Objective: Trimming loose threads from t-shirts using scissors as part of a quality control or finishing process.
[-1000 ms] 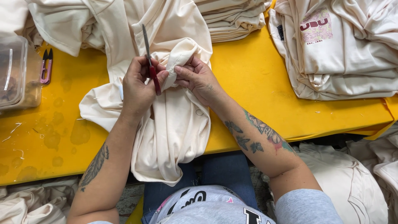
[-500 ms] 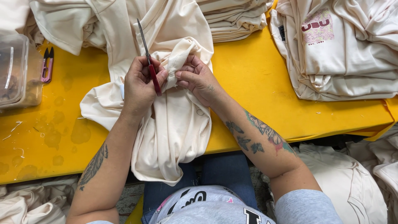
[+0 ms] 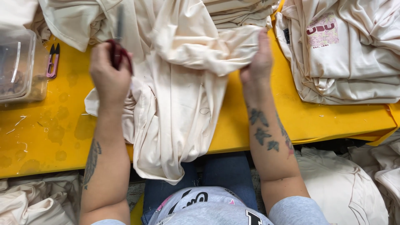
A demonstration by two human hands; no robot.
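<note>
One clear plastic container [image 3: 16, 62] is noted at the far left of the yellow table [image 3: 50, 133], with one small thread snip [image 3: 53, 61] just beside it. The left hand [image 3: 109, 79] is closed around one pair of red-handled scissors [image 3: 118, 46], blades blurred. One cream garment [image 3: 183, 91] is spread at centre, hanging over the near edge. Its right fold is gripped by the right hand [image 3: 258, 62]. One stack of folded cream shirts [image 3: 346, 54] is recorded at right.
</note>
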